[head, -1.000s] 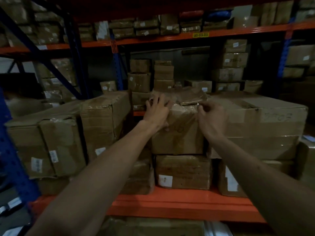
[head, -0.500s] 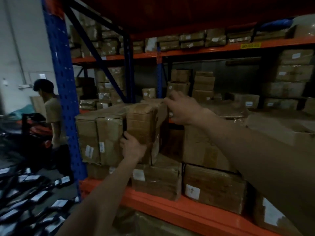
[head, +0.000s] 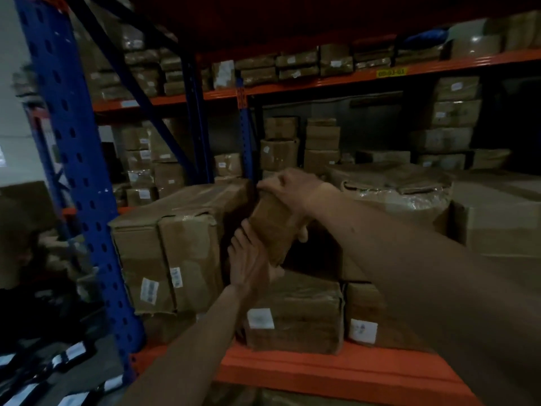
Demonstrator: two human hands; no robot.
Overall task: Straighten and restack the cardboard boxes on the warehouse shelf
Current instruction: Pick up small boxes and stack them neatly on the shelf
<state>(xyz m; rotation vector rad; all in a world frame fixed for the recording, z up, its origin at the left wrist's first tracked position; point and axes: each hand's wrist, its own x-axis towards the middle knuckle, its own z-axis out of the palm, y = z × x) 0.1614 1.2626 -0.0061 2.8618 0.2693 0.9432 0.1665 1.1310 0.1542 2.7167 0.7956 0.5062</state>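
A narrow brown cardboard box (head: 270, 230) is tilted between taller boxes on the orange shelf (head: 322, 373). My right hand (head: 292, 191) grips its top end from above. My left hand (head: 248, 265) presses against its lower left side with fingers spread upward. To its left stands a large taped box (head: 175, 247) with white labels. Below it lies a flat box (head: 295, 315) with a white label. At the right sits a plastic-wrapped box (head: 392, 194).
A blue perforated upright (head: 79, 177) stands at the left of the shelf bay. More boxes fill the far racks (head: 292, 142) and the upper orange shelf (head: 322, 80). A person (head: 17, 259) and loose packets (head: 44, 376) on the floor are at the lower left.
The narrow box has been pulled out and tilted away from the large left box. My right hand moved onto its top end. My left hand shifted right under its side. The camera moved closer.
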